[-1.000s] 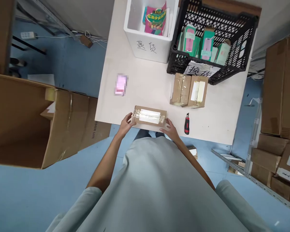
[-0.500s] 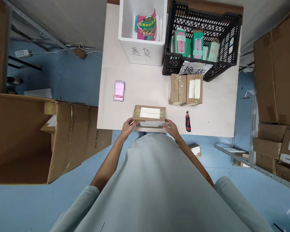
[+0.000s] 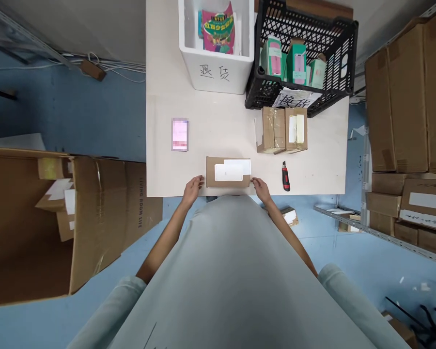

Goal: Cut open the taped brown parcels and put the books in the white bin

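Observation:
A small brown cardboard box (image 3: 210, 177) lies flat at the table's front edge, with white labels (image 3: 231, 170) overlapping on its upper face. My left hand (image 3: 193, 189) is just off its left end, a narrow gap between fingertips and cardboard, its fingers loosely apart and holding nothing. At the opposite end is my right hand (image 3: 261, 188), fingers slightly bent and empty; its tips are very close to the box, and I cannot tell whether they touch. To the right lies a red and black utility knife (image 3: 285, 176).
Two taped boxes (image 3: 285, 130) stand before a black crate (image 3: 305, 99) of green packages. A white foam bin (image 3: 218, 75) holds a pink packet. A pixelated pink rectangle (image 3: 179, 134) lies left on the table (image 3: 225, 114). A big open carton (image 3: 109, 198) stands at left; stacked cartons (image 3: 407, 106) at right.
The box has been turned so that a different labelled face points up, and it now lies flat. Both hands have let go and moved slightly outward from its ends. The view has shifted a little.

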